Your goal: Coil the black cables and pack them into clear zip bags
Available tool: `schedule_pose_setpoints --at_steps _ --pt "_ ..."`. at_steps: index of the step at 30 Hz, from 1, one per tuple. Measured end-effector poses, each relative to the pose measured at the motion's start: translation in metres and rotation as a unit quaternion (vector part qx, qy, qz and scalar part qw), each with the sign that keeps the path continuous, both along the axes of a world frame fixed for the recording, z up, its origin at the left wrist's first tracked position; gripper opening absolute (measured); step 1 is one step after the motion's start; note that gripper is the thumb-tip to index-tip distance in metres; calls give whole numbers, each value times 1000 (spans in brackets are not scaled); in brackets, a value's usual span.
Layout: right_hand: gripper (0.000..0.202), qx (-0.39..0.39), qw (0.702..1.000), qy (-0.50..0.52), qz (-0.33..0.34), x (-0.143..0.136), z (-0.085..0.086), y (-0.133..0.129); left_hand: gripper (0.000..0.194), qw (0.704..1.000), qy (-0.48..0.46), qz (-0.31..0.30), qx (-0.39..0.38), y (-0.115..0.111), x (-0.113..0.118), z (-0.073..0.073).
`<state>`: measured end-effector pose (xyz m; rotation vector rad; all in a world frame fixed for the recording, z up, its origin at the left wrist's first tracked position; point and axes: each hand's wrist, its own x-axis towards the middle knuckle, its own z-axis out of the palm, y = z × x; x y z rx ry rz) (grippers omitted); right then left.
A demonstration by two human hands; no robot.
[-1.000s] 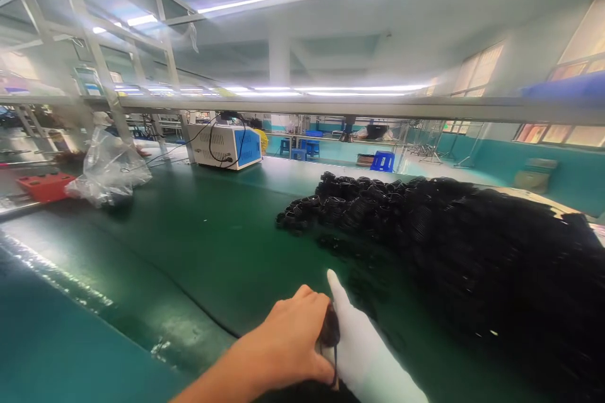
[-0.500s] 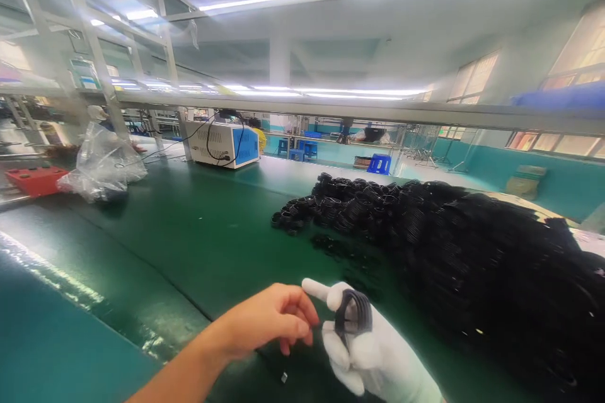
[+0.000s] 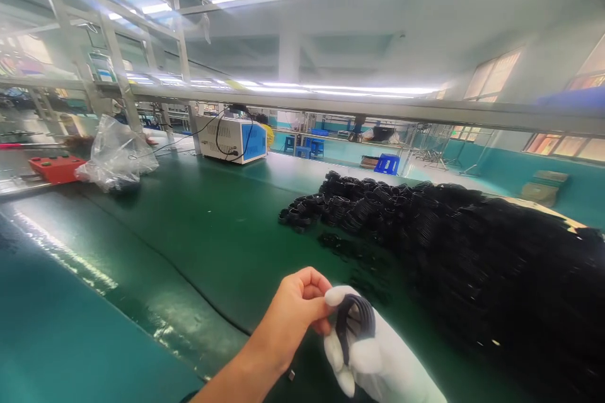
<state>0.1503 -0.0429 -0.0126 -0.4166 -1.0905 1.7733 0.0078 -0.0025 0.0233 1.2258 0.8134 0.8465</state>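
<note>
While the gloved right hand (image 3: pixel 390 352) grasps the black coil (image 3: pixel 365 313) above the green tabletop (image 3: pixel 236 245), the bare left hand (image 3: pixel 293 308) curls its fingers just beside it, gripping what I can't tell, so a slackened right-hand grip could let the coil spring apart.

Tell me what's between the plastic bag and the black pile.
Head view: green tabletop with a tiny pale speck; a machine stands farther back.

The green tabletop (image 3: pixel 208 245) leaves passage leftward to the plastic bag (image 3: pixel 116 157), while the black coil heap (image 3: pixel 454 252) blocks the right.
</note>
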Motion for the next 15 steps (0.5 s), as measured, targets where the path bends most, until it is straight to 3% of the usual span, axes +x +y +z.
schedule_pose_setpoints --at_steps 4,5,7,11,13,15 --pt "68 -27 1000 2 -3 2 2 1 9 976 126 82 155 0 -12 16" --pt "67 -34 999 5 13 2 0 1 15 964 161 81 195 0 -16 23" --pt "62 -53 996 15 64 1 -5 1 30 948 208 14 241 1 -21 36" --pt "51 -86 989 64 103 -4 -13 0 31 932 223 -181 221 11 -23 51" --pt "50 -94 990 65 82 -7 -10 1 28 940 205 -206 180 19 -21 49" --pt "47 -97 994 33 35 -10 -3 3 32 954 199 -182 130 28 -18 41"
